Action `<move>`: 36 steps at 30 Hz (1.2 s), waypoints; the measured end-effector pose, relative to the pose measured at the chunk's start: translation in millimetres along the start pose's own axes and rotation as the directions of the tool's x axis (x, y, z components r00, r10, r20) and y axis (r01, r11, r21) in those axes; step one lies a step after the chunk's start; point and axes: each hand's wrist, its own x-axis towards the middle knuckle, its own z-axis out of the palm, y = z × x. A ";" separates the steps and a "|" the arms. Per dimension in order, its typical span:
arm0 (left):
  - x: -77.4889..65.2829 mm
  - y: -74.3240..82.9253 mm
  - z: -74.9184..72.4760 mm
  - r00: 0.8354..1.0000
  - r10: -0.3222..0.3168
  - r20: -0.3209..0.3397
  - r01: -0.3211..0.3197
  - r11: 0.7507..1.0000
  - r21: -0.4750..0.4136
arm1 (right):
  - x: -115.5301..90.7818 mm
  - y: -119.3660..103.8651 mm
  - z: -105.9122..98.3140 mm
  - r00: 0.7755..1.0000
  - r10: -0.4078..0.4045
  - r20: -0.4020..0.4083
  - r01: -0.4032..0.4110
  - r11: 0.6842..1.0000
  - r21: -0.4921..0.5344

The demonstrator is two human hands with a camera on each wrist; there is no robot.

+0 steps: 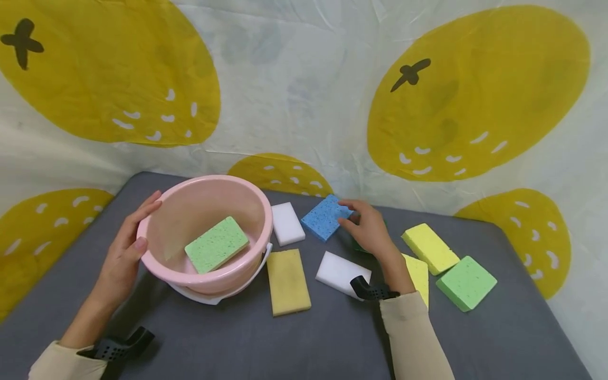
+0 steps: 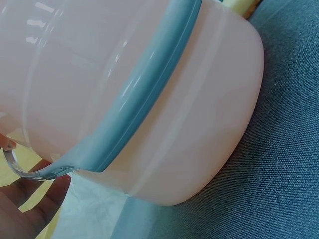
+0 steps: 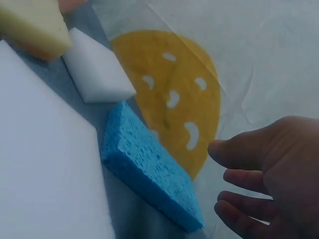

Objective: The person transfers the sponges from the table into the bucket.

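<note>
While the left hand (image 1: 122, 252) and right hand (image 1: 370, 228) were spread, the blue sponge (image 1: 324, 217) mid-frame was judged soft, best pinched edgewise.

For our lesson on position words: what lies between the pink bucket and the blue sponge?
The head view shows one white block between the pink bucket and the blue sponge.

Right of the blue sponge (image 1: 324, 217), the right hand (image 1: 369, 229) mostly hides a dark green thing (image 1: 359, 246); farther right, the forearm (image 1: 396, 268) part-covers a yellow sponge (image 1: 419, 272). The left wrist view crops the pink bucket (image 2: 219, 99).
</note>
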 end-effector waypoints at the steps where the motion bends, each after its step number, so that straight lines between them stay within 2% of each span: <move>1: -0.2 0.0 0.4 1.000 0.000 -0.002 0.000 1.000 -0.002 | -0.8 1.8 -0.9 1.000 0.012 -0.005 -0.012 1.000 -0.005; 10: 1.0 0.8 0.0 1.000 0.019 -0.002 -0.019 0.999 -0.035 | -12.2 14.8 -12.8 0.998 0.051 -0.034 -0.053 0.996 -0.068; 14: 0.2 1.5 -1.4 1.000 0.014 0.000 -0.014 1.000 -0.019 | -19.0 19.5 -24.7 0.996 0.051 -0.080 -0.057 0.995 -0.079; 16: -0.2 1.5 -1.8 1.000 0.010 0.003 -0.010 1.000 -0.015 | -24.2 23.4 -33.9 0.992 0.080 -0.098 -0.088 0.993 -0.080; 20: -0.5 0.7 -1.4 1.000 0.003 0.012 -0.003 1.000 -0.017 | -39.0 35.2 -56.9 0.971 0.204 -0.121 -0.215 0.973 -0.086; 22: -0.5 0.0 -1.0 1.000 0.005 0.012 -0.004 1.000 -0.019 | -47.0 40.6 -67.7 0.951 0.273 -0.144 -0.288 0.953 -0.095; 25: -0.1 -0.2 -0.8 1.000 0.012 0.008 -0.012 1.000 -0.014 | -58.3 47.3 -82.5 0.926 0.329 -0.183 -0.352 0.929 -0.111; 28: 0.4 0.2 -0.9 1.000 0.014 0.007 -0.014 1.000 -0.012 | -68.5 53.4 -95.4 0.913 0.354 -0.204 -0.384 0.914 -0.131; 36: 1.0 1.0 -0.6 1.000 -0.001 0.000 0.001 1.000 0.006 | -82.9 65.9 -112.5 0.903 0.404 -0.148 -0.427 0.884 -0.189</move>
